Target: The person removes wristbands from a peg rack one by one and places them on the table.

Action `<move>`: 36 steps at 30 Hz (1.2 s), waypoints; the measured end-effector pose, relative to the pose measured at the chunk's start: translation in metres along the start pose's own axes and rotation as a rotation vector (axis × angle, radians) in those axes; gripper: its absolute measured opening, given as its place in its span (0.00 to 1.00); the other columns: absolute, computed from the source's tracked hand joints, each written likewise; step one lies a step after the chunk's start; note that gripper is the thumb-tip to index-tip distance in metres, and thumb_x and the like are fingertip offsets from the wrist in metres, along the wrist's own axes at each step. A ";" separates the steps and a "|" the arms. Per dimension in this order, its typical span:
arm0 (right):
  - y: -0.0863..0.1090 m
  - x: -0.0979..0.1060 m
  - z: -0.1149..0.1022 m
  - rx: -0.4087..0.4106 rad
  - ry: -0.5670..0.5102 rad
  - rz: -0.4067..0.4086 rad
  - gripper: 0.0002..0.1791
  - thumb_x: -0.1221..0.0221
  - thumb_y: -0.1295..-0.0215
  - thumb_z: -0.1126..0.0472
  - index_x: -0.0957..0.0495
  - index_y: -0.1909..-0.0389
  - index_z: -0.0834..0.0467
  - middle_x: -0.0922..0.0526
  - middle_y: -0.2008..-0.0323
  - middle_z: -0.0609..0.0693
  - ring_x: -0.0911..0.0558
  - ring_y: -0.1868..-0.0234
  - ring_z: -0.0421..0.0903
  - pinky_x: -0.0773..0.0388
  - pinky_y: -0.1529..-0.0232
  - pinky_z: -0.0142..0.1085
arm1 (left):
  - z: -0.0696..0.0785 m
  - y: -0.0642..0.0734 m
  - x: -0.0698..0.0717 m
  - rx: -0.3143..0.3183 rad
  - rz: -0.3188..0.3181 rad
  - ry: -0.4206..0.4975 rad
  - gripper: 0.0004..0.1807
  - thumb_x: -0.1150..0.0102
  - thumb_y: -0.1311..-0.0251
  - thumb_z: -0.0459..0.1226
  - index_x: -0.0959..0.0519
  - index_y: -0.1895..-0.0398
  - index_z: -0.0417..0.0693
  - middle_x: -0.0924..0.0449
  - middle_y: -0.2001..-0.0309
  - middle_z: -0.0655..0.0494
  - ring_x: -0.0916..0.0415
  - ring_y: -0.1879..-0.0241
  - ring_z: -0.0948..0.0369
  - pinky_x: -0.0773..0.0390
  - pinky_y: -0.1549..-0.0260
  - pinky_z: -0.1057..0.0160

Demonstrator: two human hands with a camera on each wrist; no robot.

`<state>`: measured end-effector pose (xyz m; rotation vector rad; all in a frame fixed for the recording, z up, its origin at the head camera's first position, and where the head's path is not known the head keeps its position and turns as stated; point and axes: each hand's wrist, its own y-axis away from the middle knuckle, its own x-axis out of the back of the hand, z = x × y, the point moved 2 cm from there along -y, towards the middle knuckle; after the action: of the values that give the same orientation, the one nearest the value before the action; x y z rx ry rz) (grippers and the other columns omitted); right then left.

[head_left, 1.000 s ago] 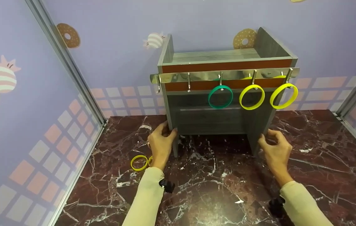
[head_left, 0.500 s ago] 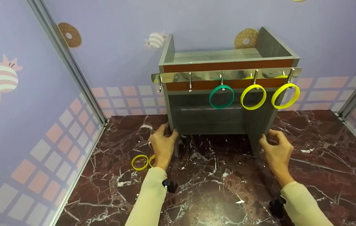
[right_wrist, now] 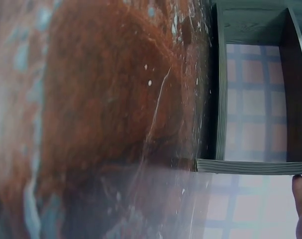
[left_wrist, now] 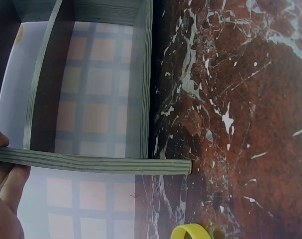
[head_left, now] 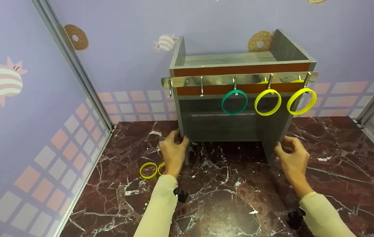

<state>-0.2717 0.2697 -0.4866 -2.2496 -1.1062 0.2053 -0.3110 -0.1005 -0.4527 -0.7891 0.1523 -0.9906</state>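
Tabletop [head_left: 348, 184]; two hands [head_left: 174, 152] [head_left: 294, 162] grip one shelf [head_left: 219, 128]; five rings [head_left: 234, 113].

A matt shelf [head_left: 221, 127] of wood-grain board; a polished, mirror-like metal rail [head_left: 219, 80] with shiny metal hooks [head_left: 202, 87]; smooth rings [head_left: 268, 114] that look like plastic or rubber; a glossy table [head_left: 219, 200] with marble-like veining; matt cloth sleeves [head_left: 160, 200].

The left hand [head_left: 174, 154] partly hid one yellow ring [head_left: 159, 168]; in the right wrist view, the bench [right_wrist: 106, 89] seemed somewhat blurred.
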 end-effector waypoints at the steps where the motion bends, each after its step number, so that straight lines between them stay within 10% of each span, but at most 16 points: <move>1: 0.000 0.001 0.001 -0.001 0.003 -0.014 0.11 0.31 0.38 0.76 0.15 0.55 0.71 0.11 0.60 0.62 0.18 0.63 0.24 0.20 0.61 0.20 | 0.000 0.000 0.000 0.002 0.000 0.004 0.11 0.27 0.48 0.27 0.11 0.59 0.37 0.10 0.65 0.45 0.11 0.68 0.52 0.13 0.67 0.50; 11: -0.012 0.019 -0.012 -0.127 -0.153 -0.080 0.12 0.34 0.27 0.68 0.14 0.47 0.70 0.10 0.61 0.53 0.13 0.66 0.34 0.18 0.62 0.23 | 0.000 0.001 -0.001 0.005 0.020 0.025 0.09 0.28 0.49 0.26 0.12 0.62 0.35 0.10 0.68 0.43 0.12 0.71 0.52 0.13 0.71 0.49; 16: -0.030 0.025 -0.030 -0.335 -0.549 -0.084 0.14 0.37 0.25 0.68 0.18 0.45 0.73 0.09 0.59 0.53 0.09 0.62 0.46 0.13 0.56 0.35 | -0.001 0.001 -0.001 -0.007 0.032 0.041 0.09 0.28 0.50 0.25 0.12 0.64 0.35 0.11 0.68 0.43 0.12 0.71 0.51 0.12 0.70 0.48; 23: -0.052 0.037 -0.059 -0.368 -1.000 -0.091 0.10 0.39 0.26 0.73 0.19 0.49 0.76 0.12 0.55 0.67 0.09 0.56 0.56 0.15 0.49 0.45 | 0.000 0.000 -0.001 0.005 0.025 0.040 0.09 0.28 0.50 0.26 0.12 0.64 0.36 0.10 0.68 0.44 0.12 0.70 0.52 0.13 0.70 0.50; 36: -0.064 0.046 -0.081 -0.350 -1.135 -0.122 0.10 0.42 0.25 0.76 0.19 0.48 0.77 0.12 0.56 0.70 0.09 0.56 0.59 0.14 0.49 0.47 | -0.003 0.001 0.000 0.096 0.004 0.120 0.08 0.24 0.47 0.27 0.10 0.63 0.36 0.10 0.65 0.44 0.10 0.67 0.53 0.12 0.69 0.57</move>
<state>-0.2529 0.2973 -0.3791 -2.3212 -1.9289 1.4562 -0.3119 -0.1024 -0.4556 -0.6417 0.2087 -1.0344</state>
